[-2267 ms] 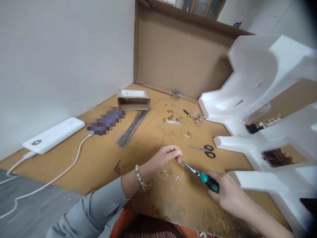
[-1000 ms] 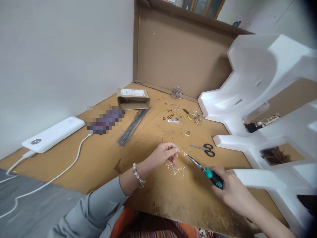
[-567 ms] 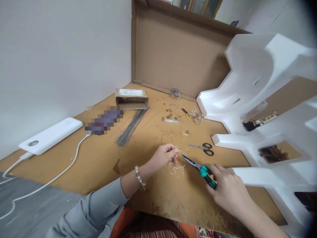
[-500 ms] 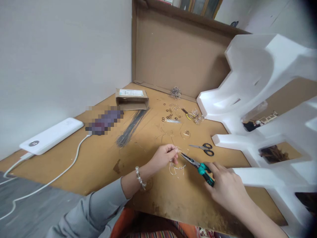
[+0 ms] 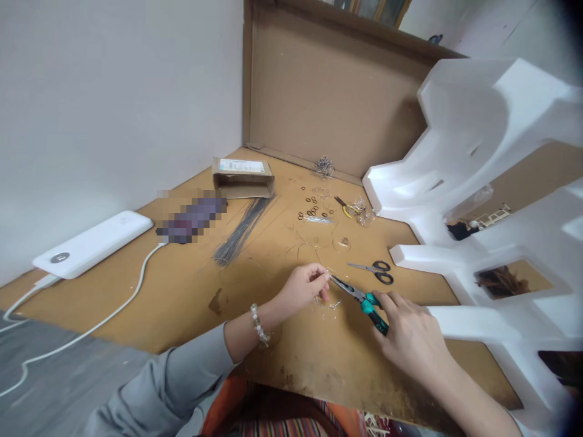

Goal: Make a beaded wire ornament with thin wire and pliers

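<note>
My left hand [image 5: 310,284] is pinched shut above the table, with a thin wire between thumb and forefinger; only bits of the wire show. My right hand [image 5: 405,325] is wrapped round the handles of needle-nose pliers [image 5: 362,298] with teal and black grips. The plier tips point left and meet the left fingertips; whether they clamp the wire I cannot tell. Below the left hand lie small silvery wire pieces [image 5: 334,305]. Scissors [image 5: 376,271] with black handles rest just beyond the pliers.
A bundle of grey wires [image 5: 241,237] lies before an open cardboard box [image 5: 243,182]. Dark rings [image 5: 312,211], yellow-handled pliers [image 5: 345,209] and a wire tangle [image 5: 324,165] sit further back. White foam [image 5: 473,158] stands at right. A white power bank [image 5: 93,243] with cable is at left.
My right hand has brought the pliers slightly left and up, so their tips now reach my left fingertips. The left hand has hardly moved.
</note>
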### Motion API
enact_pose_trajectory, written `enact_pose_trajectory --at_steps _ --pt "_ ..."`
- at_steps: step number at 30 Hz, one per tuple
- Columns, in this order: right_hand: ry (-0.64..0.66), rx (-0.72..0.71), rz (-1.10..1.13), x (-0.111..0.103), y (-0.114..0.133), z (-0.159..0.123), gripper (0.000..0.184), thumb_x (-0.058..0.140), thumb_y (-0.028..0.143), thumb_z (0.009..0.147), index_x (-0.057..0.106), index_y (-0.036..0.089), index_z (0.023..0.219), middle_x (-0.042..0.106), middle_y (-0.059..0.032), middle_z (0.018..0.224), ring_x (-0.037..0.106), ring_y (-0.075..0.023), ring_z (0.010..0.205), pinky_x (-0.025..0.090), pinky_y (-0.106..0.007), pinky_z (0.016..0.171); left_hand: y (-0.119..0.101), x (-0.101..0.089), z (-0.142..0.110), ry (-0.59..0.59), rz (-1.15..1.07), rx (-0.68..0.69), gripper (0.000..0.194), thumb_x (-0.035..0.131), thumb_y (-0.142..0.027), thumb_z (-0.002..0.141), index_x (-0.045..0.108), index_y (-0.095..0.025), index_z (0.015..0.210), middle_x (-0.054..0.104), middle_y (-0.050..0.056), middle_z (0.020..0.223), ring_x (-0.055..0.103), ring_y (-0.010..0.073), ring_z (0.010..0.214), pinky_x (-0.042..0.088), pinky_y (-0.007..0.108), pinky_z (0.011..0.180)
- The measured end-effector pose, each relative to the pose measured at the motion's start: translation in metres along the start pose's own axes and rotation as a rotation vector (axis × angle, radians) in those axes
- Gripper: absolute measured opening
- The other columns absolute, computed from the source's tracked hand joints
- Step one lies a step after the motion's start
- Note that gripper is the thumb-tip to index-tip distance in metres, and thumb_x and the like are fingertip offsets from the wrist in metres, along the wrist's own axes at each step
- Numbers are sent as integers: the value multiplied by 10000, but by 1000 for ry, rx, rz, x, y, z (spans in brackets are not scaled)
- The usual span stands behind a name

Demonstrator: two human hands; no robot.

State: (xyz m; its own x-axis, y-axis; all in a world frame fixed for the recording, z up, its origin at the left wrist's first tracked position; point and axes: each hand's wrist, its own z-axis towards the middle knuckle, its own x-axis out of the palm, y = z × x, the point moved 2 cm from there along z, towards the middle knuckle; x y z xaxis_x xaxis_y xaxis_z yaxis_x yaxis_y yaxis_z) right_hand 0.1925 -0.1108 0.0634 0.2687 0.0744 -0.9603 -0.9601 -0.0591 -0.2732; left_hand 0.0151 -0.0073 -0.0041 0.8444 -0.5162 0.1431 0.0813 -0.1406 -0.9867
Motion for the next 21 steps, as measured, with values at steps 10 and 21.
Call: enact_pose_trajectory --at_steps 10,21 --pt "-220 -83 -102 0 3 -6 303 563 285 738 585 162 1014 636 -59 818 595 -209 700 365 -305 640 4 1 -1 27 -42 -24 250 539 -375 812 526 -157 692 594 -8 553 586 112 508 428 223 549" --pt "-182 -75 -115 -3 0 -13 241 560 305 749 599 199 961 632 -13 747 589 -174 610 291 -279 516 -3 5 -5 46 -28 -23 237 544 -345 804 523 -157 660 591 -7 541 601 121 535 439 236 590"
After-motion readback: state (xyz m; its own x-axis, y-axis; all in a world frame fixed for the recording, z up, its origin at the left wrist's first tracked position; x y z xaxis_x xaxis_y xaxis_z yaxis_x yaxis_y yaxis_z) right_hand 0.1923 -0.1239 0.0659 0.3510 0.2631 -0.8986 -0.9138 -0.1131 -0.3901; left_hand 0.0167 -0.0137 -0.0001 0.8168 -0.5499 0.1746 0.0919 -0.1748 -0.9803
